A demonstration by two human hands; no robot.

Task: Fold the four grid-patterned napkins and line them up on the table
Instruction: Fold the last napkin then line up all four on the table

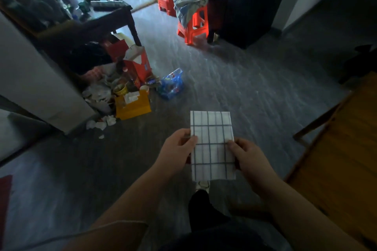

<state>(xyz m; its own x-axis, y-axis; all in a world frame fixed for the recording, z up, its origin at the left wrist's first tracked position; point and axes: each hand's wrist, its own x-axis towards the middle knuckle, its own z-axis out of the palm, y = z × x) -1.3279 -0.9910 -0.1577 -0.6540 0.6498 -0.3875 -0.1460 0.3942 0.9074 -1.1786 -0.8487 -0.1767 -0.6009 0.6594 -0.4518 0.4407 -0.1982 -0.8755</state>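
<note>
Both hands, left hand and right hand, pinch a folded napkin midair; next, probably, set it on the tabletop rightward.

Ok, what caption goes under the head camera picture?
Both hands hold a folded grid-patterned napkin above the grey floor.

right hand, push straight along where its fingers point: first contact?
The right hand points inward-left; it already pinches the grid napkin, and beyond it likely the left hand. Depth unclear.
</note>
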